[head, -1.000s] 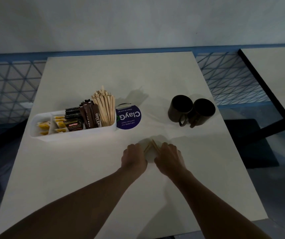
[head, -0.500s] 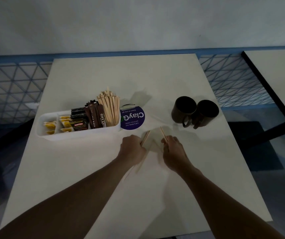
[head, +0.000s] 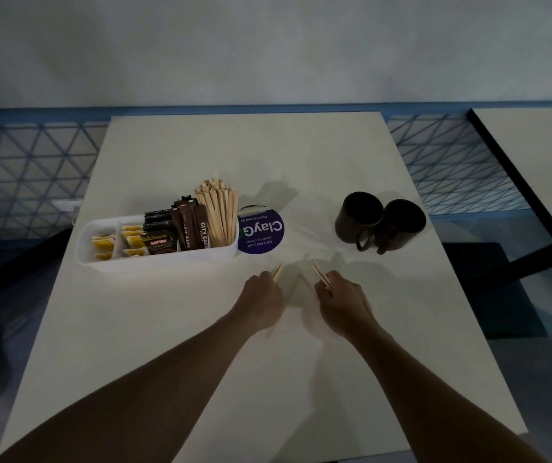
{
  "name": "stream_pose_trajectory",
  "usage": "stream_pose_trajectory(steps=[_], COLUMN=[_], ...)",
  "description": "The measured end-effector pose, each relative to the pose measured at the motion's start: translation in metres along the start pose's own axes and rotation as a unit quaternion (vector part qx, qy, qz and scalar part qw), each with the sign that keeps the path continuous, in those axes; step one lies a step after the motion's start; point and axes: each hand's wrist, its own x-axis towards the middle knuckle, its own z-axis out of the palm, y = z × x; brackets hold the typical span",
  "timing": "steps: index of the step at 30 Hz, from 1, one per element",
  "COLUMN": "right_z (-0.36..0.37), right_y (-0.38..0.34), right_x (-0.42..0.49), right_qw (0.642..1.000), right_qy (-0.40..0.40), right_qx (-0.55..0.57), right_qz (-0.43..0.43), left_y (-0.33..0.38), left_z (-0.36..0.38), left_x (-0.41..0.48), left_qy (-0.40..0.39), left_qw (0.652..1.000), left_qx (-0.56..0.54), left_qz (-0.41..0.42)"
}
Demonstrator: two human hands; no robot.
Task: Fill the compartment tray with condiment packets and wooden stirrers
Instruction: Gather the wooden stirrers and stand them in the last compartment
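A white compartment tray point(head: 154, 260) sits on the left half of the table. It holds yellow packets point(head: 102, 243), dark coffee sachets point(head: 161, 242) and an upright bundle of wooden stirrers point(head: 219, 217) at its right end. My left hand point(head: 263, 292) grips a few wooden stirrers point(head: 277, 271) whose tips stick out past the fingers. My right hand point(head: 339, 295) grips another few stirrers point(head: 319, 274). Both hands hover just in front of the tray's right end, a short gap between them.
A round purple sign point(head: 261, 233) stands right of the tray. Two dark mugs point(head: 379, 222) sit at the right. The white table point(head: 268, 155) ends at a blue mesh railing; a second table point(head: 541, 155) stands far right.
My hands picked up the stirrers from the table, split them into two small bunches and moved apart, rising slightly toward the tray.
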Motion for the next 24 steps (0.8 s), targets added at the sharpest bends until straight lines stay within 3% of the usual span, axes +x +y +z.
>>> stream_pose_trajectory(steps=[7,14,24], right_z=[0.007,0.007,0.005], right_y=[0.006,-0.004,-0.01], right_x=[-0.006,-0.003,0.0], right_qw=[0.997,0.994,0.993], right_qy=[0.041,0.028,0.003], right_qx=[-0.06,-0.08,-0.082], right_qz=[0.01,0.065,0.079], left_y=[-0.001,-0.003,0.004], left_z=[0.024,0.037,0.029], left_x=[-0.007,-0.007,-0.009], left_qy=[0.021,0.065,0.03], left_qw=[1.0,0.996,0.996], left_qx=[0.009,0.006,0.064], left_qz=[-0.006,-0.053,-0.045])
